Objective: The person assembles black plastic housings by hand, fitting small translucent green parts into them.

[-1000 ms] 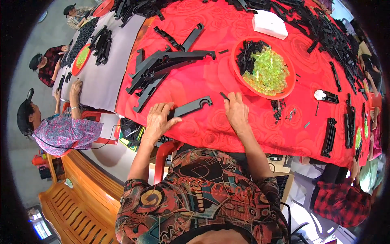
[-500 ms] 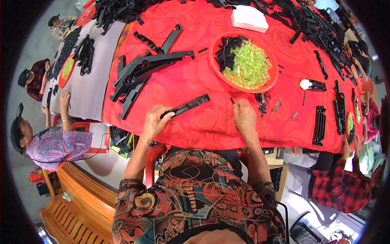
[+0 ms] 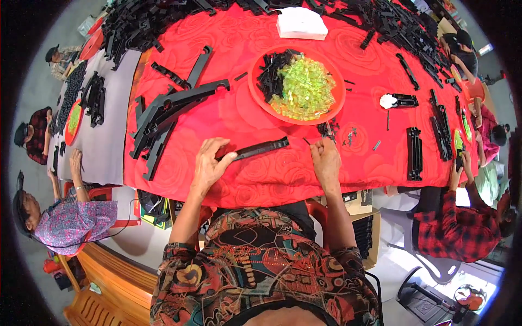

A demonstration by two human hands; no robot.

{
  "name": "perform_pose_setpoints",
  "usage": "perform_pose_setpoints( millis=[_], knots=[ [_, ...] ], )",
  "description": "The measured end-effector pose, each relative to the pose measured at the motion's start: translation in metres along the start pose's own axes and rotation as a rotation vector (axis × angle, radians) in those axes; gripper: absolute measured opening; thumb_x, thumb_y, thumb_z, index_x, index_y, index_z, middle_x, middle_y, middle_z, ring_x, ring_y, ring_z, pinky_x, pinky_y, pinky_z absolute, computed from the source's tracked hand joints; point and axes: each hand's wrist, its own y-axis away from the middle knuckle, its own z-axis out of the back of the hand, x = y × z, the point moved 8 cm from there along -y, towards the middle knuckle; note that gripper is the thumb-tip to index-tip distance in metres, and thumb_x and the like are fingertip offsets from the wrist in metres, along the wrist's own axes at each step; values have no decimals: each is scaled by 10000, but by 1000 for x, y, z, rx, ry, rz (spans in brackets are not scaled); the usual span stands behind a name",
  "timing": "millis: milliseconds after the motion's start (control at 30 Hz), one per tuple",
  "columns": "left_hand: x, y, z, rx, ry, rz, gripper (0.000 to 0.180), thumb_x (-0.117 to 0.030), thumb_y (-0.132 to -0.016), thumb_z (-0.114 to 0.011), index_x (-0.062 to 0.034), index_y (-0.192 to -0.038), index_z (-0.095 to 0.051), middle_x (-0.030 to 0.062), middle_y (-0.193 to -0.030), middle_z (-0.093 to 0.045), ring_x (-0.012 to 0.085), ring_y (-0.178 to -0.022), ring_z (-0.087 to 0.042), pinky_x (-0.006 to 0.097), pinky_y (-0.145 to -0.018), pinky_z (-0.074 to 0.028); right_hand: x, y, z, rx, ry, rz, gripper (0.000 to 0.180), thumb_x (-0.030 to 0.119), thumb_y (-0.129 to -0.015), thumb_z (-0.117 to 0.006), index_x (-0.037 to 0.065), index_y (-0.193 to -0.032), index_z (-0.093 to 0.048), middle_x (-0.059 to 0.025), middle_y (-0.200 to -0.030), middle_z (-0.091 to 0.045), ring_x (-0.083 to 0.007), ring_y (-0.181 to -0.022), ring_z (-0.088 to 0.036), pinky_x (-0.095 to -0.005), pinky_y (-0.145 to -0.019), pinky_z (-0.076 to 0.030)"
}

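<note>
My left hand has its thumb and fingers around the left end of a long, narrow black plastic part, which lies low over the red cloth and points right. The thumb presses near that end, and the fingers curve above it. Just past the part's right end, my right hand is closed in a pinch, with a thin dark stick-like piece poking out to the left. Most of that piece is hidden by the fingers. Beyond the hands stands a red bowl of clear yellow-green pieces and small black pieces.
Larger black parts are stacked at left. Tiny dark bits lie beside the bowl. A white box and heaps of black parts line the far side. More parts lie right. Several people sit at both sides.
The long black part has turned nearly level and rolled to show another face. My left fingers have spread more around its end. My right hand has turned slightly; the whole view has shifted.
</note>
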Motion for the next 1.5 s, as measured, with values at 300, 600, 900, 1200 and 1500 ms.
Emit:
perform_pose_setpoints(
  millis=[300,600,900,1200,1500],
  knots=[
    [-5,21,-4,-21,-159,-110,349,-157,-654,-683,-27,-960,-577,122,-933,-560,282,-885,-499,373,-774,-383,-46,-2,45,-188,-33,-131,108,88,-779,-564,0,-830,-530,-138,-724,-538,-285,-651,-536,-387,-585,-421],
    [-6,21,-7,-22,-171,-161,315,-185,-645,-697,-51,-913,-600,95,-882,-574,253,-837,-517,350,-718,-366,-35,-8,51,-279,64,-15,141,78,-763,-565,-4,-875,-539,-163,-747,-529,-313,-698,-541,-402,-630,-430],
    [-6,20,-5,-22,-158,-143,310,-196,-661,-688,-48,-918,-600,98,-895,-578,256,-852,-521,351,-733,-369,-30,-18,27,-116,187,-47,154,120,-769,-569,5,-837,-489,-181,-811,-515,-363,-739,-539,-449,-614,-429],
    [-3,21,-5,-27,-170,-146,300,-207,-682,-677,-42,-918,-596,99,-901,-578,254,-860,-516,354,-745,-370,-36,-19,21,-105,150,-49,173,131,-773,-567,4,-834,-466,-178,-814,-525,-369,-748,-539,-449,-629,-424],
    [-5,20,-5,-21,-178,-129,302,-213,-688,-672,-40,-922,-592,89,-889,-577,251,-853,-512,353,-743,-367,-41,-17,20,-126,82,-76,169,123,-758,-584,0,-779,-469,-172,-759,-529,-355,-727,-537,-434,-614,-414]
  ],
)
